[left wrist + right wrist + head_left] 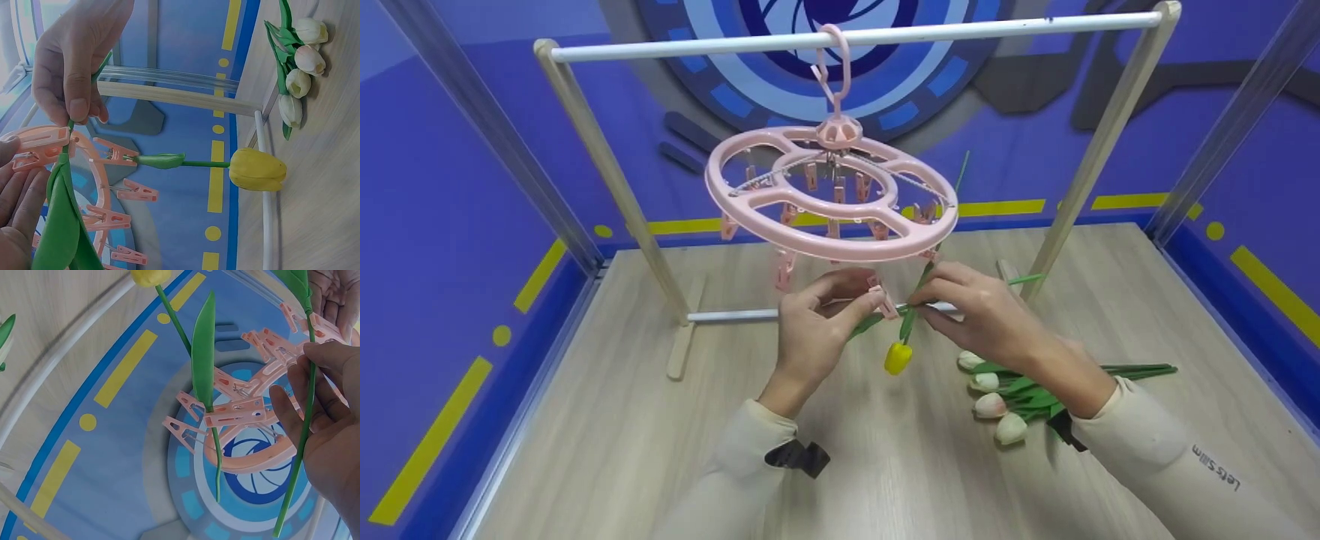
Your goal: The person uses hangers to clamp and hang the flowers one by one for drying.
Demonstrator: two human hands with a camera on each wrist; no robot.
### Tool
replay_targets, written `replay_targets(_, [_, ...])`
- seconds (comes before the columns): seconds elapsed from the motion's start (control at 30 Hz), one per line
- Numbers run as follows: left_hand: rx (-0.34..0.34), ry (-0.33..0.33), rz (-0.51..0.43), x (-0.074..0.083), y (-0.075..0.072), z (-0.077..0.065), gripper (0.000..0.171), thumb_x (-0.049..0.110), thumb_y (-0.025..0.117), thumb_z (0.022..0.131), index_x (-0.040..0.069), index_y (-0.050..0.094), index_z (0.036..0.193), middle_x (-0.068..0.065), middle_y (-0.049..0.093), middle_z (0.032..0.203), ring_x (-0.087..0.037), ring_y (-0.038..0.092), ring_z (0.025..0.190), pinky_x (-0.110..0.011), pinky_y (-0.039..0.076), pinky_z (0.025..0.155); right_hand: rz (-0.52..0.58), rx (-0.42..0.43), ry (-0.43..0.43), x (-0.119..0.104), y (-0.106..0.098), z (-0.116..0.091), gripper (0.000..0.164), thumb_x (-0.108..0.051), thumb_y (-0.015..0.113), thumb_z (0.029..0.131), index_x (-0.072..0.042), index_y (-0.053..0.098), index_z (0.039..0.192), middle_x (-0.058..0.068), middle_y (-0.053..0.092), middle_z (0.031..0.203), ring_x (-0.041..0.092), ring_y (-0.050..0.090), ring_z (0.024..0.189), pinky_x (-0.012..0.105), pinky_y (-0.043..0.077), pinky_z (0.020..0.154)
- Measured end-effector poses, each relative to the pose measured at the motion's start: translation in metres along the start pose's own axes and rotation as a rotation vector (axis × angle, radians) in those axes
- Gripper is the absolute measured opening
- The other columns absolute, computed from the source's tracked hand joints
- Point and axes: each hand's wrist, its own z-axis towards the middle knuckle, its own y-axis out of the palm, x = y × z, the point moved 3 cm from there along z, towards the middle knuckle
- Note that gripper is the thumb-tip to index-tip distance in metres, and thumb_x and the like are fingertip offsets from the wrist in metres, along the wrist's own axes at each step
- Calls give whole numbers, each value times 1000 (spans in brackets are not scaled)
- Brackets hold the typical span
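Note:
My left hand point(816, 337) pinches a pink clothespin point(883, 298) below the front rim of a round pink hanger point(840, 244). My right hand point(986, 307) pinches the green stem point(304, 439) of a flower, just beside that clothespin. In the left wrist view the stem passes at the clothespin's jaws; whether they grip it I cannot tell. A broad green leaf point(62, 219) hangs past the clothespin, and this flower's head is hidden. Close by, a yellow tulip point(898, 358) hangs head down, its stem held by another clothespin point(236, 410) on the hanger.
Several white and pale pink tulips point(990, 406) lie on the wooden table point(885, 465) under the right forearm. The hanger hooks onto a white bar point(697, 46) of a wooden-legged stand point(607, 165). Further clothespins point(785, 270) dangle around the hanger. Blue patterned walls surround the table.

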Motion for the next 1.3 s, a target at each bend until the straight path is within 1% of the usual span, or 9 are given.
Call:
replay_targets(0.23, [-5,-10,-14,-1,0,0,28,9,84,93,1,77,119,-4,78,112,-15,76,101,-36,62,92,14,12,-21,-1,1,0,30,11,86,82,-5,77,106,3,72,104,18,68,95,34,64,81])
replay_targets(0.43, [-6,-44,-54,-2,-1,0,30,10,85,93,1,77,120,-3,78,114,-17,76,102,-39,62,93,26,20,-40,-2,1,0,32,12,86,82,-5,77,107,3,72,105,18,68,94,34,65,80])
replay_targets(0.67, [-8,-68,-19,-1,-3,0,32,15,83,95,5,76,124,-1,78,118,-15,75,105,-35,61,96,31,16,-41,-3,1,0,32,10,86,83,-7,77,109,3,72,108,19,69,97,35,65,82])
replay_targets(0.8, [-5,-57,-23,1,-4,0,33,15,83,95,4,75,126,-2,77,121,-15,75,107,-38,61,96,39,23,-58,-3,0,0,32,10,85,84,-7,77,109,3,72,108,20,69,99,35,65,81])
replay_targets(0.93, [36,-12,-23,3,-9,0,33,12,83,95,2,75,125,-4,76,123,-16,74,109,-38,61,96,33,26,-65,-2,0,-1,32,11,85,83,-8,76,108,3,72,108,21,69,99,36,64,81])
replay_targets(1.03, [84,53,11,5,-16,0,30,10,82,95,1,74,123,-3,77,121,-16,74,108,-36,62,94,33,16,-46,0,-1,-3,32,9,85,84,-9,77,109,2,72,110,21,69,101,37,64,85])
replay_targets(1.1, [123,110,45,6,-22,-2,27,8,81,96,1,75,121,-3,77,119,-18,75,106,-36,62,92,32,4,-29,2,-1,-4,31,7,85,85,-10,77,109,2,73,111,21,69,104,37,64,87])
replay_targets(1.2, [195,190,94,8,-31,-3,23,4,80,95,1,75,118,-3,78,115,-20,75,104,-35,63,90,27,-3,-12,4,-2,-5,31,8,85,85,-9,78,110,3,73,111,20,69,103,36,64,86])
replay_targets(1.3, [265,233,114,9,-40,-4,21,1,79,95,0,76,115,-3,79,112,-23,75,102,-36,64,89,18,2,-5,7,-4,-7,32,9,85,84,-8,78,109,2,73,107,18,68,98,36,65,80])
